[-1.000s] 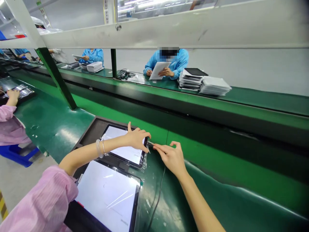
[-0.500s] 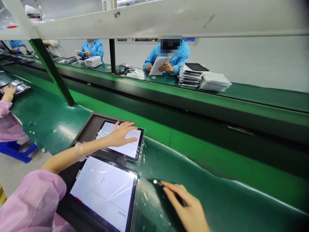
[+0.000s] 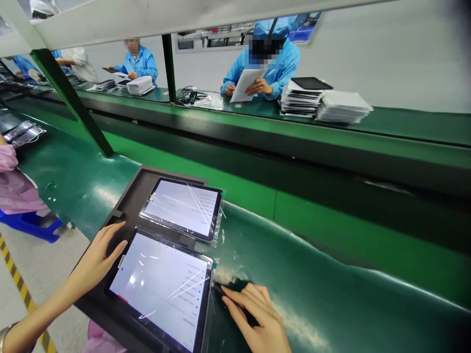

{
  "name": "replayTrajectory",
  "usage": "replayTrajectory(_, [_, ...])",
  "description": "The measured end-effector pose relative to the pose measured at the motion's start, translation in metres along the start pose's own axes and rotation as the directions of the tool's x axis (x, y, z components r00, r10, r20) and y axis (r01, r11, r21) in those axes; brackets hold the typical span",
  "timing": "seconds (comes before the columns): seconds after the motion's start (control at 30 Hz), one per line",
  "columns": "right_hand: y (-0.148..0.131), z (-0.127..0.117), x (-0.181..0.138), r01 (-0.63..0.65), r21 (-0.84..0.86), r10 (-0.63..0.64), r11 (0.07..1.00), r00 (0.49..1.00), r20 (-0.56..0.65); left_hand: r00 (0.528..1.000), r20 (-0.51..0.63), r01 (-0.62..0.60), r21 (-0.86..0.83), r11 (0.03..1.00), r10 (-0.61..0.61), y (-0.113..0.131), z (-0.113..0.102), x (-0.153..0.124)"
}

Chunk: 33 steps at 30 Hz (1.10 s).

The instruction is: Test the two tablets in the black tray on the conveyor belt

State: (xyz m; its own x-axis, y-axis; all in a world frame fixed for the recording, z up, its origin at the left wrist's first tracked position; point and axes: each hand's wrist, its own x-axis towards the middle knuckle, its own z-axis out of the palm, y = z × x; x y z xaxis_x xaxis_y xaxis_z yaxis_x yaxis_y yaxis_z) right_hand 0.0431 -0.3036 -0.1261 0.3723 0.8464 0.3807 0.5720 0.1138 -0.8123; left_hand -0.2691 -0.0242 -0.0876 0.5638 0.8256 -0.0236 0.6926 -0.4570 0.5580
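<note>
My left hand [image 3: 101, 252] is open, fingers spread, over the left edge of the black tray [image 3: 128, 198], beside the nearer tablet [image 3: 158, 289]. That tablet's lit screen shows a list with the word "Internet", upside down from here, under clear film. My right hand [image 3: 257, 316] pinches a slim black pen-like thing [image 3: 218, 288]; its front end is at the tablet's right edge, and whether it touches I cannot tell. A second lit tablet [image 3: 182, 206], also filmed over, lies behind the first in the tray.
The green bench [image 3: 331, 294] runs along to the right. A green post [image 3: 73, 105] rises at the left. Across the bench, a person in blue [image 3: 283, 63] holds a white sheet-like thing beside stacks [image 3: 301, 98]. A co-worker's pink sleeve [image 3: 22, 186] is at far left.
My left hand has moved off the farther tablet to the tray's left side. My right hand has brought the black thing left to the nearer tablet. Its loading circle has given way to a list.
</note>
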Motion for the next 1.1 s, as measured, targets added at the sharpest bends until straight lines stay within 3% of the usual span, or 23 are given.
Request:
replayTrajectory(0.1, [-0.003, 0.003, 0.006, -0.049, 0.017, 0.049, 0.999, 0.998, 0.038, 0.998, 0.027, 0.061, -0.067, 0.996, -0.059, 0.004, 0.012, -0.016])
replayTrajectory(0.27, [-0.004, 0.022, 0.005, -0.118, 0.113, 0.129, 0.987, 0.987, -0.100, 0.994, -0.041, 0.101, -0.096, 0.990, -0.106, 0.022, 0.020, -0.021])
replayTrajectory(0.43, [0.015, 0.015, 0.008, -0.215, 0.124, 0.219, 0.969, 0.975, -0.021, 0.992, 0.014, 0.127, -0.164, 0.978, -0.126, 0.014, 0.014, -0.012])
replayTrajectory(0.5, [0.028, 0.007, 0.011, -0.280, 0.193, 0.304, 0.940, 0.946, -0.108, 0.999, -0.026, 0.042, -0.142, 0.989, -0.046, 0.001, 0.009, 0.001])
replayTrajectory(0.57, [0.039, 0.002, 0.013, -0.317, 0.288, 0.374, 0.904, 0.911, -0.172, 0.986, -0.129, -0.110, -0.017, 0.994, 0.107, -0.015, 0.002, 0.022])
replayTrajectory(0.67, [0.046, -0.003, 0.012, -0.350, 0.363, 0.416, 0.864, 0.901, -0.122, 0.932, -0.217, -0.248, 0.195, 0.949, 0.289, -0.034, -0.011, 0.060])
replayTrajectory(0.77, [0.046, -0.004, 0.008, -0.368, 0.350, 0.420, 0.861, 0.904, -0.082, 0.928, -0.095, -0.335, 0.214, 0.918, 0.361, -0.039, -0.019, 0.091])
replayTrajectory(0.9, [0.051, -0.005, 0.002, -0.360, 0.348, 0.414, 0.865, 0.906, -0.091, 0.912, 0.118, -0.409, 0.173, 0.896, 0.394, -0.034, -0.013, 0.107])
replayTrajectory(1.0, [0.057, -0.006, -0.002, -0.368, 0.354, 0.414, 0.860, 0.908, -0.061, 0.911, 0.142, -0.409, 0.174, 0.896, 0.388, -0.041, -0.007, 0.108])
replayTrajectory(1.1, [0.058, -0.007, -0.006, -0.419, 0.376, 0.447, 0.827, 0.895, 0.013, 0.910, 0.092, -0.411, 0.076, 0.909, 0.404, -0.056, -0.006, 0.109])
